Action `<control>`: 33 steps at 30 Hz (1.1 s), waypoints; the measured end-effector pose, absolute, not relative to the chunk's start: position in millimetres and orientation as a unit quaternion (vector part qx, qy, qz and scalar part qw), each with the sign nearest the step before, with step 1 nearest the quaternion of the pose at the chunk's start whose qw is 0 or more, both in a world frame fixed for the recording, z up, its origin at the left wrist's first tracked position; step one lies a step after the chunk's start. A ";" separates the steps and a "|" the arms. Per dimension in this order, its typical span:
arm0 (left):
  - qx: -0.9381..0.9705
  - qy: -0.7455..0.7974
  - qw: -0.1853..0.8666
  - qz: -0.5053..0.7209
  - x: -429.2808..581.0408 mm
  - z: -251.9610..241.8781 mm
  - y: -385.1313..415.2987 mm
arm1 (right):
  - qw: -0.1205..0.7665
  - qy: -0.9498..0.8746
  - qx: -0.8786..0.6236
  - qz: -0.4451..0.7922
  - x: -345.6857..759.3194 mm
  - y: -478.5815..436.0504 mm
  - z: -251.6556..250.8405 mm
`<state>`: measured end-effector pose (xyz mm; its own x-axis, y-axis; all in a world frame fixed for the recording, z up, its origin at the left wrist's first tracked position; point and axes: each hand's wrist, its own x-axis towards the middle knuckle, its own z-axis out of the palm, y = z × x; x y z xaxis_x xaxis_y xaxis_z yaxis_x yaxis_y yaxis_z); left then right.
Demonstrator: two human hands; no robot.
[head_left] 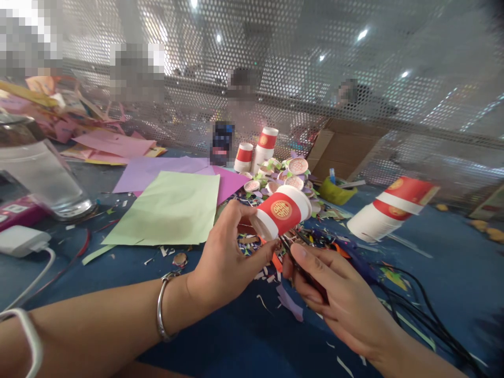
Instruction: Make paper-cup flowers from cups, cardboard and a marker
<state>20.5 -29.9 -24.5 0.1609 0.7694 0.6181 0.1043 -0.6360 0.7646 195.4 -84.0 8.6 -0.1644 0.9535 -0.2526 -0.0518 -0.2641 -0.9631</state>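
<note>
My left hand (222, 257) grips a red and white paper cup (281, 210) between thumb and fingers. The cup lies tilted on its side, and a gold emblem shows on its red band. In my right hand (334, 289) is a slim dark tool, seemingly scissors (309, 275); its tip meets the underside of the cup near my left thumb. Most of the tool is covered by my fingers. Just beyond the cup is a heap of round cup bottoms (298, 167) with green and purple paper around them.
Stacked paper cups (394, 207) lean at the right; more cups (264, 147) stand behind the heap. Green paper (165, 210) lies over purple sheets at left, near a glass of water (51, 178) and a white charger (23, 239). Black cables (429, 315) run along the right. Paper scraps litter the blue table.
</note>
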 end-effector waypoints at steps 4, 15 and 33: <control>0.722 0.290 0.252 0.576 19.2 -25.7 -29.2 | 0.407 -0.452 -0.502 0.615 194.4 -85.2 8.5; 0.619 0.324 0.419 0.579 25.7 -21.4 -25.3 | 0.420 -0.434 -0.490 0.628 195.7 -80.4 10.0; 0.620 0.294 0.437 0.581 28.3 -24.8 -25.5 | 0.414 -0.437 -0.484 0.635 197.9 -78.1 11.0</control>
